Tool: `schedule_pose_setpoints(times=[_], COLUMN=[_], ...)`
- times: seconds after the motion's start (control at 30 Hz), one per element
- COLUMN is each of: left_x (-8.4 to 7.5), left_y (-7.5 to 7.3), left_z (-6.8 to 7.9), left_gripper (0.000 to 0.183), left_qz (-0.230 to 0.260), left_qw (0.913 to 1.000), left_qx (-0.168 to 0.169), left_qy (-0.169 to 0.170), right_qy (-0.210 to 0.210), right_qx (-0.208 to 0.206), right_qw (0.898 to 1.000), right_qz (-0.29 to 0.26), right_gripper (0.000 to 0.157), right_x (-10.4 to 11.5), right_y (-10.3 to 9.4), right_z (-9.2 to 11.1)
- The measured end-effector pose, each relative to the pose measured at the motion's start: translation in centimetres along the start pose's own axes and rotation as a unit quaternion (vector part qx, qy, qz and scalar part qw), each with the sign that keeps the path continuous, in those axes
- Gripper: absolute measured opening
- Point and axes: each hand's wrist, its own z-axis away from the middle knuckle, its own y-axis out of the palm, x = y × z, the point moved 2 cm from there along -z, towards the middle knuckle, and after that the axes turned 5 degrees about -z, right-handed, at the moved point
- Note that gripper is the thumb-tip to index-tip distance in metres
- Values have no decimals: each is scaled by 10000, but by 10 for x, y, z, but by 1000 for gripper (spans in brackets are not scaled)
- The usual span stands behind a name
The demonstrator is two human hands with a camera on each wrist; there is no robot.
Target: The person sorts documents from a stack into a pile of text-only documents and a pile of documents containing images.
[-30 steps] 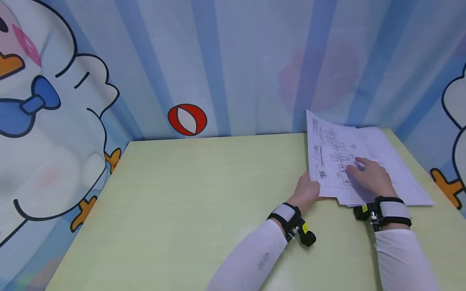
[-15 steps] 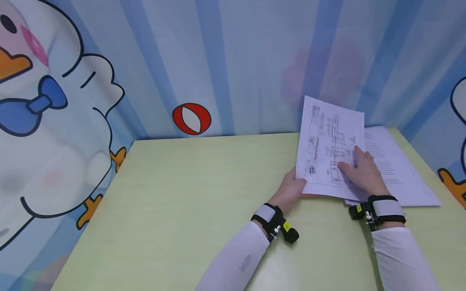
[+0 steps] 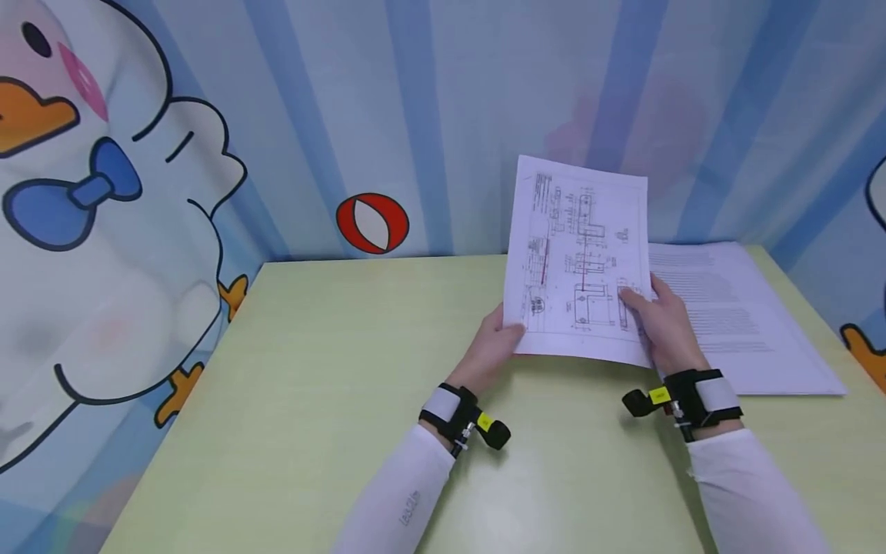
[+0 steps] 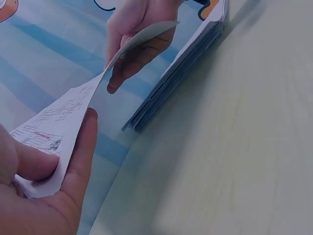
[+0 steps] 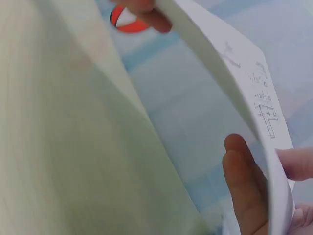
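Note:
Both hands hold up a white sheet of paper [image 3: 561, 254] printed with a technical drawing and some red lines. My left hand [image 3: 490, 348] pinches its lower left corner, thumb on the printed face and fingers behind, as the left wrist view shows. On the lower right edge, my right hand [image 3: 666, 327] grips the sheet with its thumb in front; its fingers [image 5: 244, 186] lie behind the paper in the right wrist view. The sheet bows slightly between the hands, tilted up above the table. Beside it lies a thick stack of papers [image 3: 734, 308] with lines of text on top.
The stack sits at the back right of the pale wooden table [image 3: 360, 346], its layered edge [image 4: 181, 73] visible in the left wrist view. Behind the table hangs a blue striped curtain [image 3: 471, 115] with a cartoon duck and a red ball print.
The drawing sheet has been lifted off the stack and carried left and up, uncovering the text page. Both hands have moved left with it; the right hand has gone from lying on it to gripping its edge.

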Motion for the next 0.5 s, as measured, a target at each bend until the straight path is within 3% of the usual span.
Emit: schedule_pose_setpoints(times=[0.23, 0.5], left_x=[-5, -10], left_y=[-40, -86], left_z=[22, 47], left_gripper=[50, 40], left_qz=[-323, -918], left_qw=[9993, 9921], left_qx=[-122, -831], left_qy=[-161, -192], right_qy=[12, -290], right_qx=[621, 812], right_qw=[9969, 9944], right_qz=[-487, -606], right_gripper=[53, 44], right_x=[3, 10], right_y=[35, 83], right_z=[19, 33])
